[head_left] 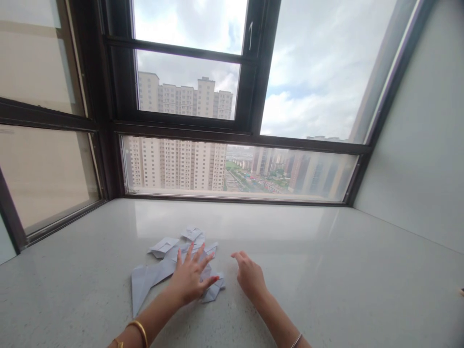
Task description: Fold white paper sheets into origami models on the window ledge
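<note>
Folded white paper (168, 266) lies on the speckled, pale sill (337, 280), left of centre; one long, pointed part extends toward the near left, and several angular flaps project at the far side and right. Whether it is a single piece cannot be told. The left hand (190, 278) lies palm down over the paper, fingers spread wide, thumb over the right-hand flap; a gold-coloured bangle (140, 331) encircles the wrist. The right hand (249, 273) is beside the paper, apart from it, fingers curled in narrowly; their inner side is hidden. Beyond the sill stand dark window frames (184, 130), through which a pale tower block (177, 164) and cloudy sky appear.
</note>
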{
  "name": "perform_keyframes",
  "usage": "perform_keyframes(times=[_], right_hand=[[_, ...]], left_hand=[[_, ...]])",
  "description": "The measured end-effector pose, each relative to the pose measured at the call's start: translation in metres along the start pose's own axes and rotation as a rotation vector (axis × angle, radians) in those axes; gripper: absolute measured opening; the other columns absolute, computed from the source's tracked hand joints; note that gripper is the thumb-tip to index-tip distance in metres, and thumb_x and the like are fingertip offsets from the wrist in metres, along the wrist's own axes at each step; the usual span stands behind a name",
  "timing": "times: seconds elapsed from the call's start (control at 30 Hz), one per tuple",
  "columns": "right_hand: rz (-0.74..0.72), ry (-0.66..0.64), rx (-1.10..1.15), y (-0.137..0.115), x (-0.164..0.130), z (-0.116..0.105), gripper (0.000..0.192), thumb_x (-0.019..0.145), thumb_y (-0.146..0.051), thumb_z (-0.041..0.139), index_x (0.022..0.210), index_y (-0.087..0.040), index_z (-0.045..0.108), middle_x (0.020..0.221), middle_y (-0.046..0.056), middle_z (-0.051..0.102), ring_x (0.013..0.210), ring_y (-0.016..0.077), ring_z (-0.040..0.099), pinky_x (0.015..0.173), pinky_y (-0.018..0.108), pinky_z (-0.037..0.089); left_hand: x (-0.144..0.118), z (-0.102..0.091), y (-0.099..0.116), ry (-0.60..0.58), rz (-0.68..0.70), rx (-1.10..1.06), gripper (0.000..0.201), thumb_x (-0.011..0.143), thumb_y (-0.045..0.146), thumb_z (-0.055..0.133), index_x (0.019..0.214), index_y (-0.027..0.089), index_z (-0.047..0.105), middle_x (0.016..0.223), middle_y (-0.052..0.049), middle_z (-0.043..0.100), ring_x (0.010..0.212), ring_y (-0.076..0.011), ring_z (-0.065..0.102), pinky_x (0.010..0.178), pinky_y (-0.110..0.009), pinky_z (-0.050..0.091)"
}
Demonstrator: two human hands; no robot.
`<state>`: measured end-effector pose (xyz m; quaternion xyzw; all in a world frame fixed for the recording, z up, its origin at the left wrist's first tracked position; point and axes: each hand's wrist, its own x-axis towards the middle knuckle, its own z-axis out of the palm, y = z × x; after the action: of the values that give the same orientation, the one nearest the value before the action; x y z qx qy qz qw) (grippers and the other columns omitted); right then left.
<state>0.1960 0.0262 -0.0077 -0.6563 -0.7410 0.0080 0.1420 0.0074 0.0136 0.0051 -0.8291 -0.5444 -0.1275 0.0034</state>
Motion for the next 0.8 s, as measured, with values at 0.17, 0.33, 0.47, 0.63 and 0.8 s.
perform_keyframes(times=[0.17,0.33,0.47,0.63,0.8], right_hand=[[0.016,-0.023,0.077,0.006,0.001,0.007,0.047,0.071,0.002,0.032,0.106,-0.023,0.051,0.102,0.004,0.057,0.088,0.0155,0.056,0.068,0.022,0.038],[0.035,-0.037,0.122,0.007,0.002,0.01,0.05,0.07,0.003,0.031,0.108,-0.022,0.05,0.104,0.003,0.057,0.09,0.0149,0.056,0.068,0.021,0.037],[0.057,-0.028,0.117,0.004,0.001,0.01,0.05,0.069,0.004,0.031,0.108,-0.022,0.05,0.103,0.003,0.057,0.087,0.0143,0.057,0.065,0.02,0.036],[0.064,-0.009,0.14,0.004,0.002,0.013,0.049,0.069,0.004,0.031,0.106,-0.022,0.05,0.104,0.003,0.056,0.084,0.014,0.057,0.064,0.02,0.037],[0.086,-0.007,0.254,0.009,0.006,0.017,0.047,0.068,0.003,0.031,0.104,-0.021,0.051,0.102,0.003,0.057,0.091,0.0129,0.054,0.071,0.019,0.036]], left_hand=[[0.001,0.001,0.008,-0.25,0.056,-0.023,0.057,0.073,0.064,0.028,0.123,0.039,0.031,0.137,-0.004,0.028,0.124,-0.0362,0.017,0.088,-0.066,0.01],[-0.001,-0.015,-0.026,-0.377,0.003,-0.027,0.058,0.072,0.061,0.033,0.125,0.037,0.029,0.139,-0.004,0.02,0.124,-0.0381,0.013,0.087,-0.065,0.014],[-0.002,-0.031,-0.055,-0.477,-0.08,-0.027,0.071,0.061,0.057,0.053,0.124,0.034,0.032,0.138,-0.005,0.023,0.121,-0.0393,0.021,0.087,-0.059,0.025],[0.017,-0.043,-0.064,-0.36,-0.115,0.028,0.063,0.065,0.058,0.048,0.116,0.022,0.048,0.12,-0.009,0.051,0.107,-0.0275,0.048,0.085,-0.038,0.039],[0.051,-0.022,-0.05,-0.102,-0.142,0.103,0.054,0.08,0.051,0.027,0.123,0.021,0.038,0.133,-0.01,0.034,0.123,-0.0269,0.026,0.095,-0.045,0.024]])
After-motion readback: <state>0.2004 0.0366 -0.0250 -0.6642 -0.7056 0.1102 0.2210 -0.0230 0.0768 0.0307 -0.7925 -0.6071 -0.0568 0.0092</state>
